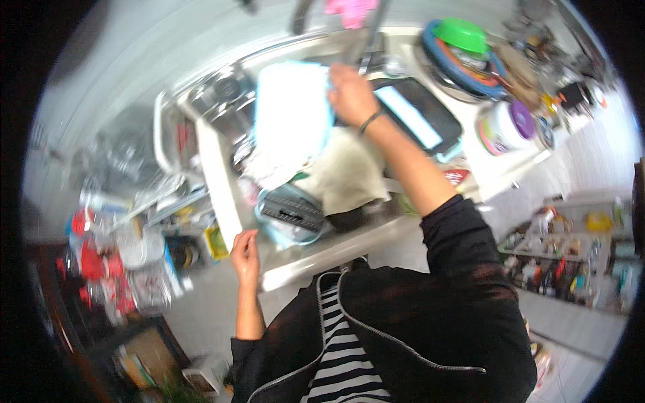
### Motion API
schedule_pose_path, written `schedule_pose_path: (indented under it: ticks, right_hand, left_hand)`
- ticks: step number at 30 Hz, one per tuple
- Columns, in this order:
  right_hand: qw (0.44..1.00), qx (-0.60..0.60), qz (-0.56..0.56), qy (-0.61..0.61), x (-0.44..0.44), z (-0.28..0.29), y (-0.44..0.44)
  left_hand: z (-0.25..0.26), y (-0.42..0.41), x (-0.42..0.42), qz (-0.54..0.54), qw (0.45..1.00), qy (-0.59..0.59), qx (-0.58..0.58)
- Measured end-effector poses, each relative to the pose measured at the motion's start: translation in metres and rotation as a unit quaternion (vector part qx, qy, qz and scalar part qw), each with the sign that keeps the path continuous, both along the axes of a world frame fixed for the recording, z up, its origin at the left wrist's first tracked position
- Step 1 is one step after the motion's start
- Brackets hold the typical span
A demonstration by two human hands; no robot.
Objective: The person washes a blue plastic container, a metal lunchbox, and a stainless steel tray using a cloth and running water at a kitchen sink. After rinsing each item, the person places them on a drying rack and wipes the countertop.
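A large pale-blue board or tray (293,108), its face washed out by glare, stands over the sink. My right hand (350,95) is at its upper right edge with the fingers curled against it, blurred by motion. My left hand (246,258) hovers by the sink's left front rim (220,184), fingers loosely bent and holding nothing. In the sink, a blue-rimmed basin (289,239) holds a dark ribbed object (292,209). A cream cloth-like or sheet-like item (350,174) lies right of it.
At the sink's right lie a black tray (437,113) and a pale-blue strip (408,117). Stacked basins (436,58) with a green bowl (461,35) stand behind a white tub with a purple lid (521,120). Metal containers (227,93) fill the back left; clutter crowds the left side.
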State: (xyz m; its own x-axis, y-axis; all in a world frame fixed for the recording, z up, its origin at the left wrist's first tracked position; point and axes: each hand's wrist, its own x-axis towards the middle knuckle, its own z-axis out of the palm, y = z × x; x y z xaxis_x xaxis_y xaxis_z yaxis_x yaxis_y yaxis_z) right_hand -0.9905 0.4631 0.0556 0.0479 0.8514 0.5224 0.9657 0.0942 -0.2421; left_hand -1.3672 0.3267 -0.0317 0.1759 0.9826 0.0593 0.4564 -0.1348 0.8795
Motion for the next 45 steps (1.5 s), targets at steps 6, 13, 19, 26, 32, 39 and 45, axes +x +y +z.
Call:
schedule_pose_path:
  ticks: [6,13,19,26,32,39,45]
  right_hand:
    - [0.991,-0.012,0.062,0.117,-0.012,-0.009,-0.17]
    - [0.969,-0.106,-0.092,0.203,0.004,-0.032,-0.351]
    - [0.92,-0.189,-0.242,0.244,0.047,-0.065,-0.469]
    - [0.862,-0.261,-0.326,0.289,0.125,-0.087,-0.584]
    - [0.85,-0.212,-0.396,0.276,0.18,-0.063,-0.672]
    - [0.844,-0.181,-0.42,0.281,0.234,-0.054,-0.712]
    - [0.806,-0.229,-0.456,0.3,0.303,-0.069,-0.745]
  left_hand:
    - [0.016,0.017,0.036,-0.039,0.997,-0.033,0.062]
    - [0.047,0.015,0.12,-0.156,0.977,-0.09,0.118]
    - [0.063,-0.043,0.216,-0.302,0.941,-0.108,0.108]
    - [0.069,-0.15,0.342,-0.439,0.892,-0.097,0.05]
    - [0.069,-0.233,0.445,-0.561,0.819,-0.056,0.101]
    - [0.07,-0.288,0.547,-0.666,0.728,-0.021,0.161]
    - [0.044,-0.307,0.65,-0.721,0.674,-0.001,0.164]
